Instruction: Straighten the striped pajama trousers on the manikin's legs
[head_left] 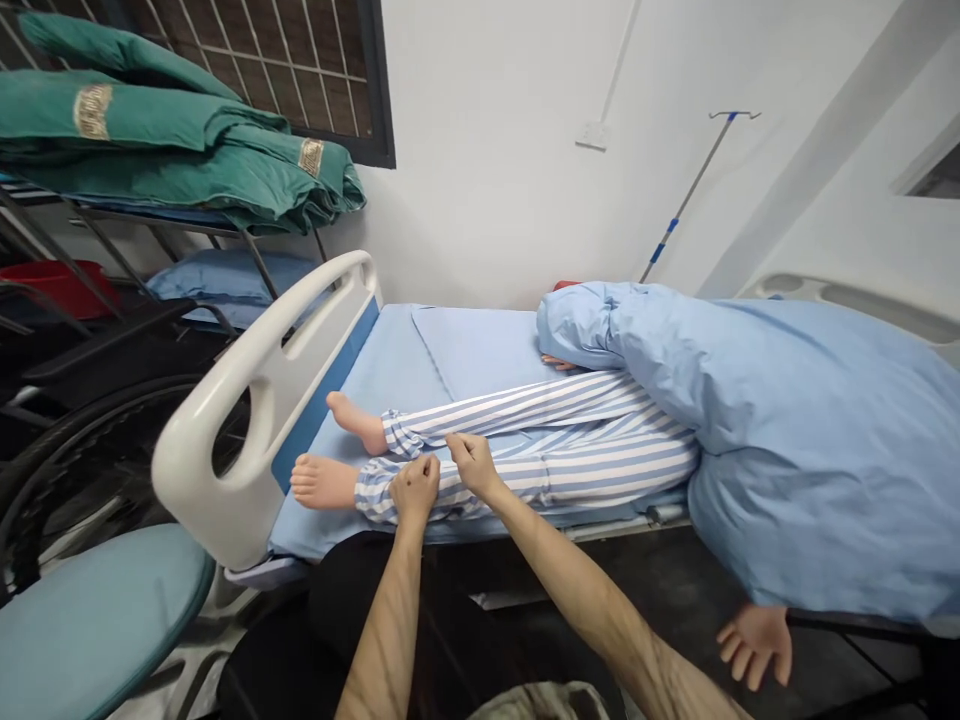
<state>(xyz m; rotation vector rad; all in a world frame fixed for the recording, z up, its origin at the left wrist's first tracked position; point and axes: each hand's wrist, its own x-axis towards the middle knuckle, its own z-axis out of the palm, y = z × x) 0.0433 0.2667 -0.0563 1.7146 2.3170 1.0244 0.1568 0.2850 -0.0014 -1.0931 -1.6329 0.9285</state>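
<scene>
A figure that looks like a manikin lies on a blue-sheeted bed [487, 340], in blue and white striped trousers [615, 465]. Its two bare feet, the nearer one [324, 481] and the farther one [355, 420], point to the left. My left hand [415, 487] is closed in a fist over the near lower leg, just above the gathered cuff. Closed in a fist too, my right hand [472, 464] is at the same shin, a little nearer the knee. I see nothing in either fist; whether they press on the cloth I cannot tell.
A blue quilt [817, 420] covers the upper body; one manikin hand [755, 640] hangs off the near edge. A white footboard [225, 420] closes the left end. Beyond it are a wheelchair [97, 430] and a round stool [105, 620]. An IV pole [690, 190] rises behind.
</scene>
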